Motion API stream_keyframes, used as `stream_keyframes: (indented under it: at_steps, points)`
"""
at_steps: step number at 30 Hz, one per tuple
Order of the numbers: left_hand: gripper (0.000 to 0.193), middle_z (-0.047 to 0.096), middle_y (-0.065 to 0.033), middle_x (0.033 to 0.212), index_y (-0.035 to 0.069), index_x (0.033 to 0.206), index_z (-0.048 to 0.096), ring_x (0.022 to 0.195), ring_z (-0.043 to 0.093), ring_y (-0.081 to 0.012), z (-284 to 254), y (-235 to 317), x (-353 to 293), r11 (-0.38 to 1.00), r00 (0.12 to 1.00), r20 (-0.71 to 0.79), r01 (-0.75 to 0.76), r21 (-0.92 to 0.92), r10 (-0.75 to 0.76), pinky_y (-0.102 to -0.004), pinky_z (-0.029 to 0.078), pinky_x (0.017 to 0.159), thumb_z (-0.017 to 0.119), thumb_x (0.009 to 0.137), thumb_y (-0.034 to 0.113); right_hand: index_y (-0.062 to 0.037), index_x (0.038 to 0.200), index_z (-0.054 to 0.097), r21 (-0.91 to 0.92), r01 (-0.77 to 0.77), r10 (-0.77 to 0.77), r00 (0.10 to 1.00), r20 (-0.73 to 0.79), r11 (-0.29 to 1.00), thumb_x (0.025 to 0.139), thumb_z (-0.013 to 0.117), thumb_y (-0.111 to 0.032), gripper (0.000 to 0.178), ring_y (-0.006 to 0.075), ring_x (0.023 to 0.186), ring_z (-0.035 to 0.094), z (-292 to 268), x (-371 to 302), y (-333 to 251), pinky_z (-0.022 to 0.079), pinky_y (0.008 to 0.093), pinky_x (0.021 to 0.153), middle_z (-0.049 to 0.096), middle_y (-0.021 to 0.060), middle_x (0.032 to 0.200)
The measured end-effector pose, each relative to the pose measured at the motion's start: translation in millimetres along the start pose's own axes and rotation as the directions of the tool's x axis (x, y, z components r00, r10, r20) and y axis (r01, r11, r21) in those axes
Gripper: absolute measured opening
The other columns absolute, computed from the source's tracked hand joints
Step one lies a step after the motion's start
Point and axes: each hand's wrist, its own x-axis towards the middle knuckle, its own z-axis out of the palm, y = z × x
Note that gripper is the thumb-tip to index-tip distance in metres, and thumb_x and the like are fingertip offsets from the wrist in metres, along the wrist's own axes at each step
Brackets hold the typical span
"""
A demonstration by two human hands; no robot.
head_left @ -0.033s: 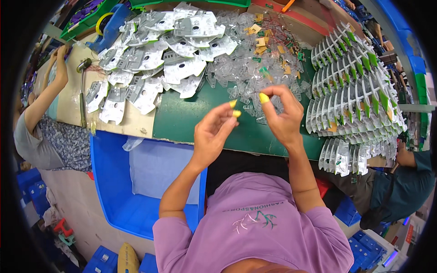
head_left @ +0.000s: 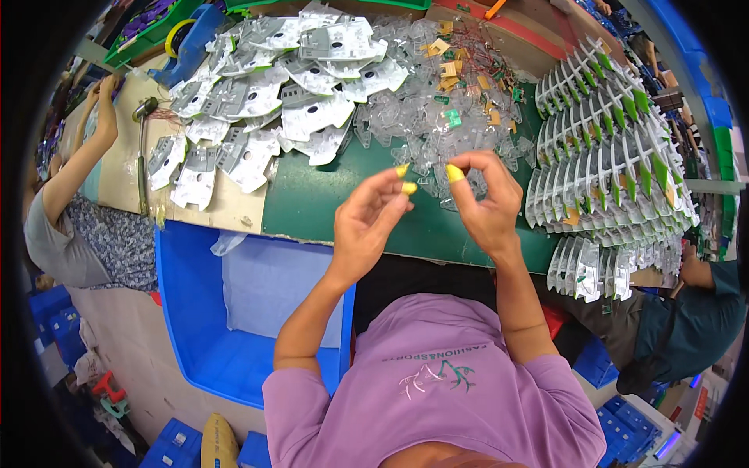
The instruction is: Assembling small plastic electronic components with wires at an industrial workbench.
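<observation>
My left hand (head_left: 368,220) is raised over the front of the green work mat (head_left: 304,204). Its fingers are bent and stand apart, yellow covers sit on two fingertips, and I see nothing held. To its right, my right hand (head_left: 488,204) has the thumb, in a yellow cover, and the forefinger pressed together; whatever is between them is too small or hidden to make out. Just beyond both hands spreads a heap of clear plastic parts (head_left: 425,132). A small green circuit board (head_left: 452,118) lies on that heap, with tan pieces (head_left: 449,70) and thin red wires farther back.
White-and-grey panels (head_left: 316,117) are piled at the back left, near a hammer (head_left: 142,148). Rows of stacked white-and-green panels (head_left: 608,156) fill the right. A blue bin (head_left: 257,366) stands below the table's left front edge. A co-worker's arm (head_left: 86,156) reaches in at left; another person (head_left: 686,327) is at right.
The green circuit board on the heap was smeared by motion and is now sharp and at rest. My left fingertips have spread slightly; my right hand has hardly moved.
</observation>
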Motion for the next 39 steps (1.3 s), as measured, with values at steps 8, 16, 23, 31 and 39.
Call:
stream_keyframes:
  at_steps: [8, 16, 23, 31, 39]
  points:
    - [0.021, 0.066, -0.0059, 0.100, -0.003, 0.108, 0.064, 0.089, 0.062, -0.0105, 24.1, 12.6, 4.8, 0.976, 1.000, 0.023, 0.018, -0.215, -0.013, -0.0245, 0.050, 0.080, 0.068, 0.089, 0.003, 0.0010, 0.093, 0.063, 0.025, 0.046, -0.048, 0.996, 0.075, 0.999, 0.076, 0.067, 0.007, 0.019, 0.0197, 0.073, 0.064, -20.4, -25.8, -3.6, 0.052, 0.0300, 0.064, 0.065, 0.0096, 0.085]
    - [0.015, 0.067, -0.0088, 0.095, -0.002, 0.099, 0.067, 0.084, 0.064, -0.0133, 33.7, 14.4, 1.2, 0.848, 0.933, 0.125, -0.358, 0.391, 0.337, -0.0259, 0.051, 0.074, 0.070, 0.084, -0.003, 0.0020, 0.094, 0.066, 0.175, -0.018, -0.009, 0.989, 0.148, 0.984, 0.077, 0.067, 0.004, 0.017, 0.0173, 0.071, 0.063, -34.5, -32.5, -1.8, 0.051, 0.0288, 0.060, 0.066, 0.0089, 0.086]
    - [0.022, 0.065, -0.0080, 0.103, -0.003, 0.104, 0.064, 0.090, 0.062, -0.0115, 38.9, 7.1, -5.7, 0.992, 0.989, 0.088, -0.123, 0.015, 0.121, -0.0259, 0.051, 0.079, 0.070, 0.083, -0.007, -0.0003, 0.086, 0.064, 0.113, -0.110, 0.090, 0.982, 0.165, 0.988, 0.074, 0.068, 0.002, 0.013, 0.0178, 0.064, 0.061, -37.1, -35.5, -12.4, 0.047, 0.0291, 0.054, 0.066, 0.0076, 0.084]
    - [0.028, 0.065, -0.0043, 0.091, 0.001, 0.113, 0.062, 0.082, 0.061, -0.0082, 12.9, 8.7, -4.5, 0.959, 0.948, 0.223, 0.257, -0.123, -0.225, -0.0238, 0.050, 0.074, 0.071, 0.086, 0.006, -0.0013, 0.090, 0.073, 0.385, -0.163, 0.039, 0.950, 0.311, 0.909, 0.079, 0.072, 0.001, 0.012, 0.0167, 0.074, 0.066, -24.1, -40.1, 10.0, 0.051, 0.0278, 0.067, 0.069, 0.0081, 0.082]
    - [0.037, 0.068, -0.0043, 0.091, 0.006, 0.119, 0.059, 0.076, 0.064, -0.0126, -11.3, 34.3, 81.3, 0.943, 0.885, 0.353, 0.227, 0.246, -0.305, -0.0259, 0.050, 0.069, 0.073, 0.086, 0.013, -0.0005, 0.090, 0.064, 0.422, -0.415, 0.319, 0.905, 0.281, 0.806, 0.081, 0.067, 0.003, 0.010, 0.0010, 0.061, 0.042, -12.2, -36.6, 21.8, 0.034, 0.0179, 0.053, 0.056, -0.0014, 0.081]
